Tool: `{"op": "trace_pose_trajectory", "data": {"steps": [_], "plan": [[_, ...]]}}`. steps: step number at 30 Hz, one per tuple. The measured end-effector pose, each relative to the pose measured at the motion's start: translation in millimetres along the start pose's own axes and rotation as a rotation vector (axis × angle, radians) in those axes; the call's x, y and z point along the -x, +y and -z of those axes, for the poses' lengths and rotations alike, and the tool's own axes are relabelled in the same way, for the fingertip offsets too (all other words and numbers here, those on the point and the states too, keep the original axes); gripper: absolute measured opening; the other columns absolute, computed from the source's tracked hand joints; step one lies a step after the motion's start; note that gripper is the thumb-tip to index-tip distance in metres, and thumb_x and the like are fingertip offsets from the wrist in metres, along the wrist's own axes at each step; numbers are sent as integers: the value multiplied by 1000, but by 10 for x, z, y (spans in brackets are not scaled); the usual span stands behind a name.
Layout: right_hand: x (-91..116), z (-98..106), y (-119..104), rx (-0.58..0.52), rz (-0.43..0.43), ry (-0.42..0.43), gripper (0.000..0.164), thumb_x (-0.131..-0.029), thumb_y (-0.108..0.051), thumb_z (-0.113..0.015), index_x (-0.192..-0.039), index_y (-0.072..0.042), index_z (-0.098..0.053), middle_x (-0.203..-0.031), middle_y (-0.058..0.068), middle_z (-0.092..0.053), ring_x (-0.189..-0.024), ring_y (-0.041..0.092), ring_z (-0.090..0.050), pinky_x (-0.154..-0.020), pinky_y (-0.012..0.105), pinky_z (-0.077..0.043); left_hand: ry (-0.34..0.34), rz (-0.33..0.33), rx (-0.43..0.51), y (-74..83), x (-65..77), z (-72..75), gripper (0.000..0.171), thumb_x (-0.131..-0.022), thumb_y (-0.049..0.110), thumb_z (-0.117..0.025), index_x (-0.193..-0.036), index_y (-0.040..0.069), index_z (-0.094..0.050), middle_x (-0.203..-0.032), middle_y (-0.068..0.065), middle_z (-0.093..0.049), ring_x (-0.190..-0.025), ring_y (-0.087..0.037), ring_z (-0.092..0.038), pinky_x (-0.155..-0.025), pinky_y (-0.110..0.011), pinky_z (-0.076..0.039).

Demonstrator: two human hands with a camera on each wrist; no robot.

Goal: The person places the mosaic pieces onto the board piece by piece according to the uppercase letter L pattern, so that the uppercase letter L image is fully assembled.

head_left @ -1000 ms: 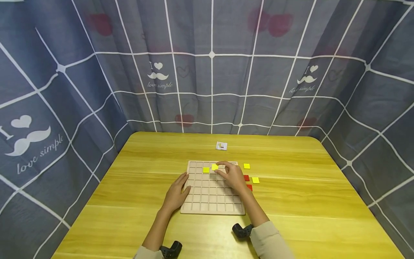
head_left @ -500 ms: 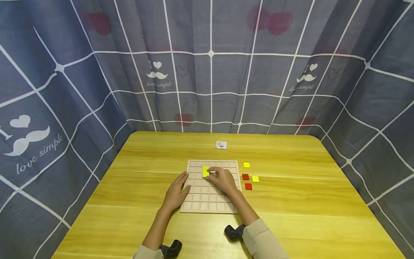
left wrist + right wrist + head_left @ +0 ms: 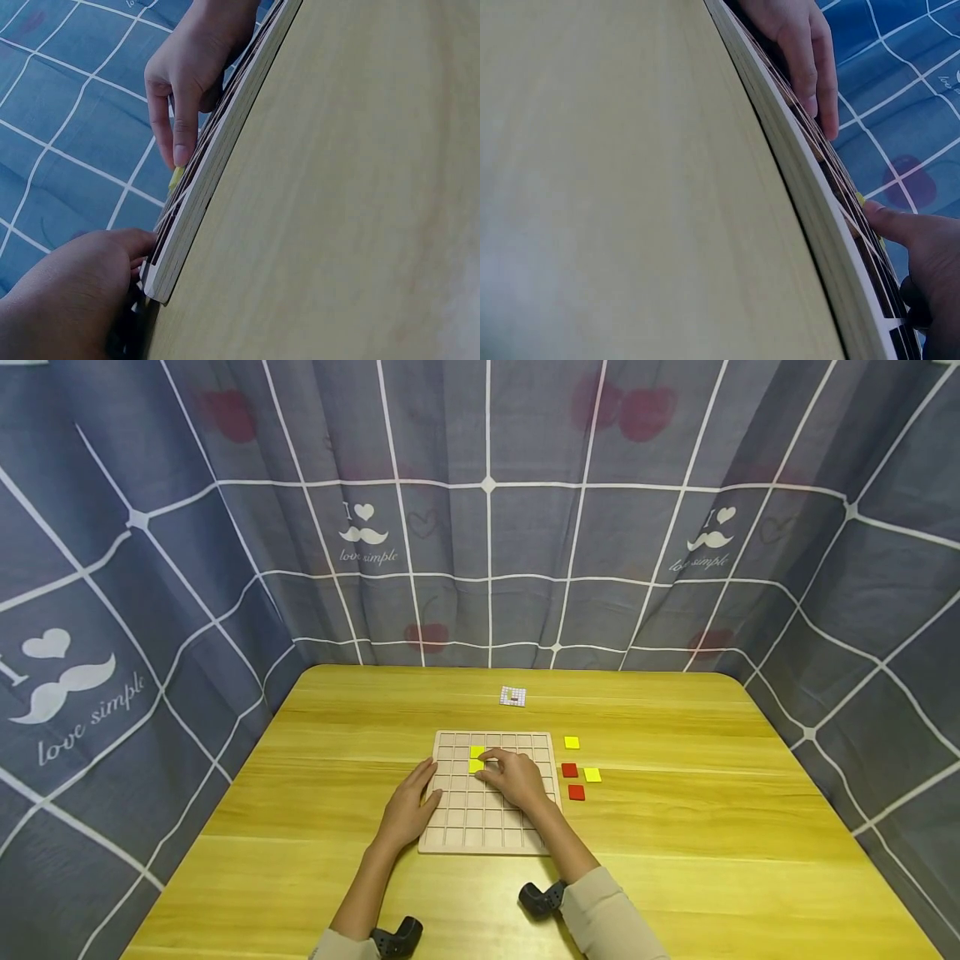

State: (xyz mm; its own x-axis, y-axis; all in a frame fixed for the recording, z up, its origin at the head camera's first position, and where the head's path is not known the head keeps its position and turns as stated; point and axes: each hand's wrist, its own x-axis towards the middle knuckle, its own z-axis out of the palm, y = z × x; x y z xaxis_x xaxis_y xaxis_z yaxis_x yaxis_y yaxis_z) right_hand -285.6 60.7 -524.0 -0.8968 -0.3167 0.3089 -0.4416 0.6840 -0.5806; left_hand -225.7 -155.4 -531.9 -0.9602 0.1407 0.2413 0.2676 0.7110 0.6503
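A wooden grid board (image 3: 498,847) with raised square cells lies on the table. My left hand (image 3: 407,807) rests against its left edge, fingers fairly straight, thumb touching the rim. Over the board, my right hand (image 3: 516,779) pinches a yellow square tile (image 3: 476,767) between thumb and index finger, low at a cell. Directly behind that tile, another yellow tile (image 3: 477,751) sits in a cell. In the left wrist view, the right hand (image 3: 191,82) reaches down to a yellow tile (image 3: 176,178) on the board; the cells there are seen edge-on.
Right of the board lie two yellow tiles, one farther back (image 3: 572,742) and one nearer (image 3: 592,775), and two red tiles, a back one (image 3: 569,770) and a front one (image 3: 576,792). A small printed grid card (image 3: 513,696) lies behind the board. Curtains (image 3: 487,527) surround the table.
My right hand has moved left and slightly nearer, bringing its yellow tile from right of the placed one to the cell in front of it. The left hand has stayed put.
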Motion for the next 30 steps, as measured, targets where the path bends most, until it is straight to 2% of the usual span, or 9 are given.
{"op": "trace_pose_trajectory", "data": {"steps": [10, 17, 22, 30], "plan": [[-9, 5, -2, -2, 1, 4, 33, -78, -37, -72, -103, -17, -69, -48, -9, -35, -43, 4, -23, -38, 20, -23, 5, -8, 0, 9, 1, 8, 49, -93, 21, -55, -137, 3, -43, -145, -10, -35, -131, -34, -32, -101, -54, -30], [24, 86, 52, -144, -16, 30, 32, -79, -32, -73, -106, -15, -68, -46, -8, -36, -41, 5, -25, -38, 20, -25, 6, -16, -1, 4, 8, -2, 50, -93, 21, -56, -137, 3, -43, -145, -10, -35, -130, -34, -32, -102, -53, -29], [50, 297, 191, -198, -60, 95, 25, -80, -28, -72, -103, -16, -71, -48, -5, -34, -42, 6, -23, -38, 20, -22, 5, -18, -4, 9, 16, -5, 50, -93, 21, -56, -137, 2, -43, -145, -11, -35, -130, -35, -33, -101, -54, -30], [57, 772, 550, -153, -96, 190, 29, -81, -24, -72, -107, -11, -69, -47, -4, -31, -41, 6, -21, -39, 21, -23, 16, -26, -6, 11, 4, 12, 50, -92, 19, -58, -137, 1, -43, -144, -12, -35, -130, -36, -33, -101, -54, -30]]}}
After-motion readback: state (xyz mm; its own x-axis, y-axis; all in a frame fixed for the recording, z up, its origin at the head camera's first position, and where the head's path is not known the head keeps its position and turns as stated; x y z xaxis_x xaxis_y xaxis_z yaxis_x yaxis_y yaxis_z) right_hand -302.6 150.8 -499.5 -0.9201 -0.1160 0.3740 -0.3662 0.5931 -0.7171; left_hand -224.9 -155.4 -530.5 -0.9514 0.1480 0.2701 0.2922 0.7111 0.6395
